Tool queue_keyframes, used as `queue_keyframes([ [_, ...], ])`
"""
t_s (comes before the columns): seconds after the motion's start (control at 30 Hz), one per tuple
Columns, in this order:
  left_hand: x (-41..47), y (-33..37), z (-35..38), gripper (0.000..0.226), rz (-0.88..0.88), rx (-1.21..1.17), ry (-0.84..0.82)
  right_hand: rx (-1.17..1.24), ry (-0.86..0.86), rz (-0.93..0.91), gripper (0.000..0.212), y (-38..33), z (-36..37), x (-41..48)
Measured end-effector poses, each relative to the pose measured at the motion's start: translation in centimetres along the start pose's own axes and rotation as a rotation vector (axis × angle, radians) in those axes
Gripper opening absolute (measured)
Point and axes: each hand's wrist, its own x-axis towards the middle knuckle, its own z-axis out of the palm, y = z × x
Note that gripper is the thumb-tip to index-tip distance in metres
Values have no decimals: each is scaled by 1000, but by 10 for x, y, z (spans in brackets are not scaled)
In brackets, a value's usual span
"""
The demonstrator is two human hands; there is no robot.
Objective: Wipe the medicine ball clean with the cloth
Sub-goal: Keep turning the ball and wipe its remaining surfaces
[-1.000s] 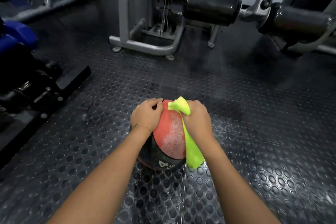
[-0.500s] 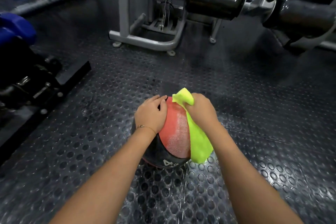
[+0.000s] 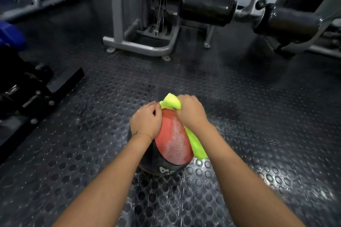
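I am watching the right hand gripping a bunched yellow-green cloth, fingers curled tight round it, pressing it against the upper right side of the medicine ball. One end of the cloth is sticking up past the knuckles, and the rest is hanging down the ball's right flank under the wrist. The left hand is cupping the ball's upper left, fingers bent over the top close to the cloth, a thin bracelet sitting at the wrist. The ball, red above and black below with a white 4 showing, is resting on the studded rubber floor. Farther out, a grey machine frame is standing on the floor, a black padded roller is hanging to its right, and dark equipment is lying at the left.
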Motion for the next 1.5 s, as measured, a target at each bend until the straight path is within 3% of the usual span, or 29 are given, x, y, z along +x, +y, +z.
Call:
queue_keyframes([
  [0.1, 5, 0, -3, 34, -39, -67, 8, 97, 103, -101, 24, 4, 1, -40],
  [0.2, 6, -4, -2, 34, -26, -76, 1, 283, 77, -218, 31, 7, 0, -88],
  [0.43, 4, -6, 0, 35, 44, -41, -37, 226, 4, 17, 9, 12, 1, -1],
  [0.53, 7, -6, -5, 36, 13, -52, -43, 224, 37, -43, 9, 8, 0, -21],
  [0.63, 12, -8, -6, 35, -16, -65, -45, 316, 80, -160, 26, 0, 0, -85],
  [0.73, 12, -10, -3, 35, 12, -73, -60, 400, 97, -153, 30, 6, 7, -106],
  [0.83, 8, -8, -1, 34, 65, -95, -65, 330, 125, -69, 9, 9, 1, -58],
  [0.97, 12, 1, 1, 34, 50, -59, -59, 269, 56, -19, 13, 7, -12, -17],
  [1.03, 17, 4, 3, 34, 30, -37, -56, 252, 92, -50, 4, 8, -10, -37],
  [1.13, 26, 6, 6, 32, 16, -38, -77, 321, 106, -93, 26, 8, 0, -95],
  [1.23, 29, 4, 9, 32, 64, -52, -122, 339, 92, -183, 24, 8, 12, -130],
  [1.33, 30, -5, 8, 35, 217, -54, -236, 389, 136, -72, 21, 12, 6, -102],
  [1.4, 31, -14, 9, 40, 318, -25, -263, 343, 159, 17, 6, 14, -1, -65],
  [1.5, 34, -15, 10, 39, 253, -36, -219, 291, 185, 34, 7, 12, -3, -34],
])
